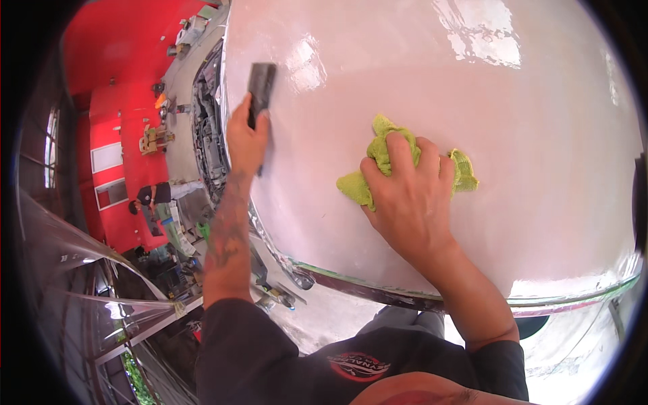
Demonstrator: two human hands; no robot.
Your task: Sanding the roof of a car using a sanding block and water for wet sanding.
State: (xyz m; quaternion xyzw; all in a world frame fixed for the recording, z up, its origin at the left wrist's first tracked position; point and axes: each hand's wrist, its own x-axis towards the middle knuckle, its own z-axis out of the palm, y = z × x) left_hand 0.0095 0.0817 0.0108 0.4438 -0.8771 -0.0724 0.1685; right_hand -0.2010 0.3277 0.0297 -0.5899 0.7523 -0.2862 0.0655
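Note:
A broad, wet-looking car body panel (324, 236), pale pinkish grey, lies in front of me. My left hand (248, 138) is closed around a long dark sanding block (262, 88) near the panel's left edge. The block stands lengthwise away from me, its far end showing beyond my fingers; whether its face touches the surface I cannot tell. Nearer the middle, my right hand (412, 185) grips a bunched yellow-green cloth (382, 158) against the panel. Folds of the cloth stick out on both sides of the fingers, and the palm hides the rest.
Exposed engine parts (208, 121) border the panel on the left. The panel's curved near edge (378, 293) runs in front of my body. Farther left, another person (154, 194) stands by a red wall (111, 40), near cluttered equipment. Clear plastic sheeting (81, 250) hangs at lower left.

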